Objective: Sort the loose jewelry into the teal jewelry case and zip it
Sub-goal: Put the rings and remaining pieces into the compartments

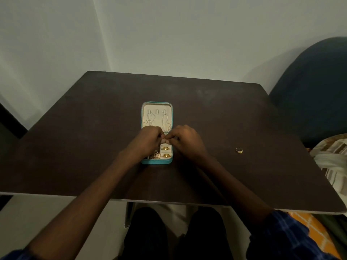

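Head view: teal jewelry case [157,162] lies open mid-bench [75,147]; left hand [148,140] and right hand [185,140] meet above it, fingertips pinching something tiny, unclear what. Loose ring [239,150] sits well right.

Home, a small room corner.
Dark brown table [206,113] pushed close to plain pale walls [169,34] that meet in a corner behind it. Dark blue padded chair [315,87] at the right, folded patterned cloth [332,158] beside it, orange checked fabric [308,228] lower down. Dim indoor light. Open jewelry case [156,107] and a loose ring [239,150] on the table suggest personal belongings.
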`<state>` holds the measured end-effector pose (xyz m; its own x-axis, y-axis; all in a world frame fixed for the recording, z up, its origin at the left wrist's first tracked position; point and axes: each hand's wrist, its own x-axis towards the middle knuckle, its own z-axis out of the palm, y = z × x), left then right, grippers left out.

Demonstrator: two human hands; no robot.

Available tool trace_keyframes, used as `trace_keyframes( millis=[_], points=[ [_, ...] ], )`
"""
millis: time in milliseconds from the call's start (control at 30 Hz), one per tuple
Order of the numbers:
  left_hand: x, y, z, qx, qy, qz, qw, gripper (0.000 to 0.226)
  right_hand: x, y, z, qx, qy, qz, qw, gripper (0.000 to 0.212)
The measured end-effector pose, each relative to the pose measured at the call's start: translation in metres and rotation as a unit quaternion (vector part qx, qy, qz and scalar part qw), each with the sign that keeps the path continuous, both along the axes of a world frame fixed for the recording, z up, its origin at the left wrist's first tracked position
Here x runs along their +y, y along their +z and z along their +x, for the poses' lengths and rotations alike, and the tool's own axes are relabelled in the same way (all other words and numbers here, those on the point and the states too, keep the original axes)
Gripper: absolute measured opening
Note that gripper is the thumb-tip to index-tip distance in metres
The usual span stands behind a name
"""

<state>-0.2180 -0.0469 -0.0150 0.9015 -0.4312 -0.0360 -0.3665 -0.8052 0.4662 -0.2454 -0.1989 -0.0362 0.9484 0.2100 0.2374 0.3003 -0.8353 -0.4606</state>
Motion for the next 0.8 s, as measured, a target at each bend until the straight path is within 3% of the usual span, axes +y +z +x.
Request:
trace_keyframes(
  millis=[467,633,800],
  points=[
    [-0.002,0.004,-0.002,-0.026,0.002,0.032,0.999,0.02,0.0,0.015,-0.006,0.018,0.03,-0.018,0.999,0.023],
    [-0.011,0.007,-0.01,-0.068,0.014,-0.039,0.997,0.019,-0.054,0.024,-0.037,-0.015,-0.078,0.007,0.997,0.019],
    [-0.041,0.013,-0.023,-0.11,-0.032,-0.087,0.99,0.016,-0.146,0.013,-0.085,0.018,-0.193,-0.068,0.979,0.02]
  ],
)
